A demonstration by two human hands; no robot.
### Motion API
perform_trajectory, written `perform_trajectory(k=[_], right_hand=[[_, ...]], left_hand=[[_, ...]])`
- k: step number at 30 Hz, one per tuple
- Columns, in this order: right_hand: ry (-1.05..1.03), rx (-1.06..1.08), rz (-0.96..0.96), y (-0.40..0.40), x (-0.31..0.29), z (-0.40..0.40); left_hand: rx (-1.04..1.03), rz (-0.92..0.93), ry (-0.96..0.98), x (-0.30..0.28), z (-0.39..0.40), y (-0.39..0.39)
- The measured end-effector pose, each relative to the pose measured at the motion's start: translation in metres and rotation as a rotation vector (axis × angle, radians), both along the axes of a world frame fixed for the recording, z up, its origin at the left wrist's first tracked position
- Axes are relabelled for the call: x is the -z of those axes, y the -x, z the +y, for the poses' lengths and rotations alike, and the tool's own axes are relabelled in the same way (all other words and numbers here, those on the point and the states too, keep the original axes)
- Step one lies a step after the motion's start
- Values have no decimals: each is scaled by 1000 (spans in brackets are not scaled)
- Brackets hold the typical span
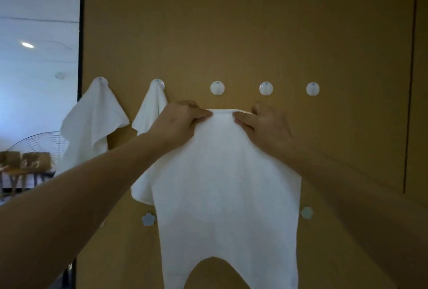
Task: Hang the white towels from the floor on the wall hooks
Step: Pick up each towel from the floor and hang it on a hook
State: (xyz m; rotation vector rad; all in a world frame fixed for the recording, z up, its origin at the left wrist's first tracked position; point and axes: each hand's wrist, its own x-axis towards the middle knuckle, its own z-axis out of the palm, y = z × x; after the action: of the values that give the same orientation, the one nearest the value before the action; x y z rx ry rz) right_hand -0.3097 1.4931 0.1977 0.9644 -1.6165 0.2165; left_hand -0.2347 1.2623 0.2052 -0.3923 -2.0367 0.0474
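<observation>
Left hand [179,118] and right hand [266,124] pinch the top edge of a white towel [222,184] at centre frame, just below three bare hooks [217,87], two hung towels [92,122] at left, tan wall panel [254,33] behind.

A tan panel wall [231,33] fills most of the view, with thin dark seams running down its right side and across the top. Low on it sit two small flower-shaped stickers: a pale blue one [147,219] to the left and a greenish one [306,213] to the right. Left of the wall's dark edge is a white room with a lit ceiling lamp [27,45] and a round ceiling fitting [60,75], perhaps a detector. Below stands a wire-grilled fan [41,147], and in front of it two brown boxes [25,160] rest on a counter [27,174].
</observation>
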Motion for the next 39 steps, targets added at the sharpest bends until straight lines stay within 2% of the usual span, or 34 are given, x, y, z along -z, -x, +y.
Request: perform_trajectory(k=[4, 9, 12, 15, 18, 22, 25, 28, 30, 31, 33, 35, 37, 39], right_hand=[[-51, 44, 24, 61, -31, -32], [-84, 124, 76, 134, -84, -67], [-72, 182, 37, 166, -114, -83], [-10, 225, -74, 188, -125, -96], [116, 84, -218, 201, -106, -101], [329, -311, -498, 204, -77, -111], [392, -412, -636, 203, -74, -117], [427, -504, -739, 200, -73, -115], [406, -518, -759, 196, -67, -113], [374, -477, -737, 195, -62, -114], [296, -287, -592, 193, -45, -116], [276, -149, -479, 192, -27, -120], [283, -243, -565, 194, -15, -123], [366, -450, -742, 195, -5, -123]], left_hand=[[-90, -20, 104, -28, -35, 61], [-152, 88, 171, -74, -66, 130], [-208, 109, 216, -101, -74, 163], [-245, 102, 156, -110, -73, 195], [-151, 95, 16, -88, -66, 217], [-65, 142, -110, -59, -56, 225], [2, 106, -259, -57, -45, 226], [93, -26, -533, -60, -32, 228], [138, -46, -655, -60, -24, 226], [91, -21, -643, -58, -22, 225], [-95, 31, -562, -50, -21, 222], [-89, 15, -589, -39, -18, 217], [143, -98, -755, -23, -9, 211], [253, -191, -873, -2, 0, 207]])
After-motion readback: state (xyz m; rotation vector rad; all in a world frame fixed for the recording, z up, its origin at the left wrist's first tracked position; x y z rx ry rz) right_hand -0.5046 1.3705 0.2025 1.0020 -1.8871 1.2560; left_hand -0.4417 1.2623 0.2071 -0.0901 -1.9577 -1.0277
